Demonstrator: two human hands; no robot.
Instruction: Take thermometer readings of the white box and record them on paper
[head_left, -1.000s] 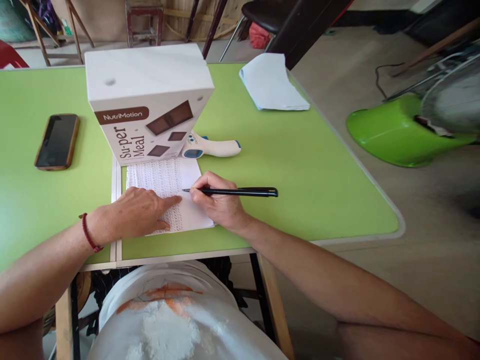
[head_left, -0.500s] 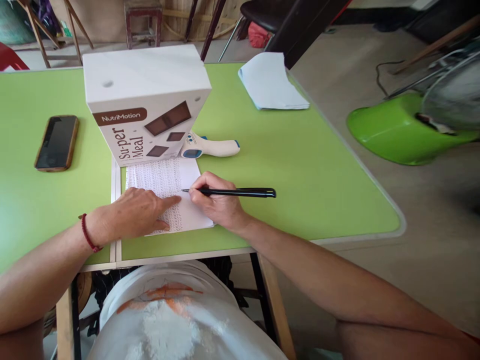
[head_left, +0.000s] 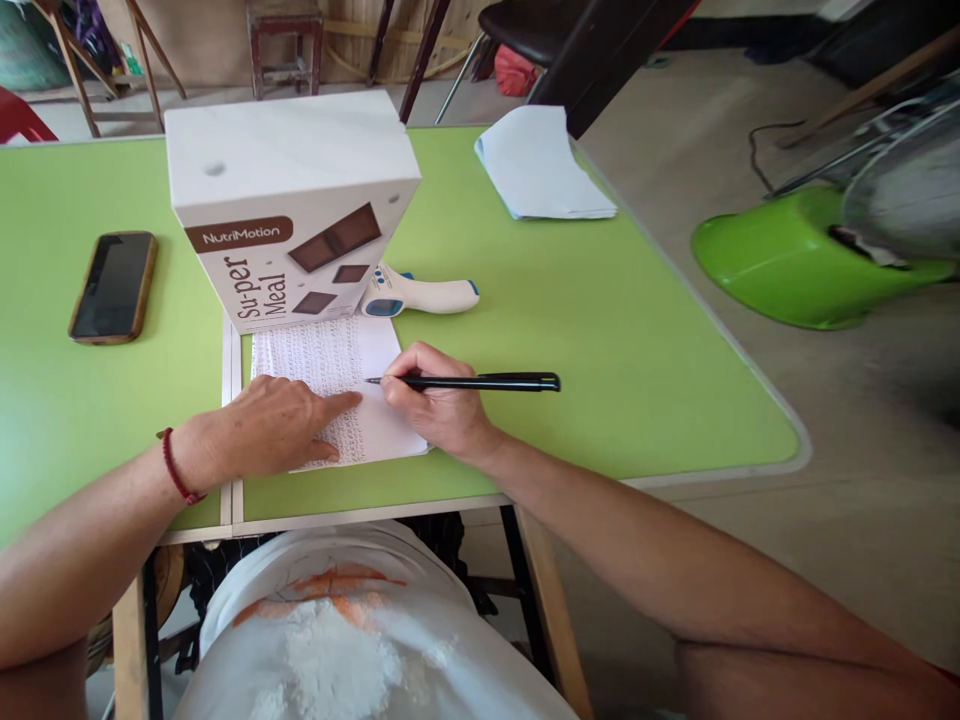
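My right hand grips a black pen, its tip at the blank part of a sheet of paper. Rows of small handwriting cover the sheet's left and middle. Across the sheet's lower left lies my left hand, with a red cord bracelet at the wrist. Its index finger stretches out toward the pen tip and its thumb is apart from it. Just beyond the paper stands a white box printed "NutriMotion Su-per Meal". A white and blue infrared thermometer lies to the right of the box.
The green table has a pale rim. At left rests a phone in a brown case. Folded white sheets lie near the far right corner. On the floor at right is a bright green plastic piece; a wooden stool stands behind.
My right hand and the pen have shifted very slightly to the right. My left hand stays where it was on the paper.
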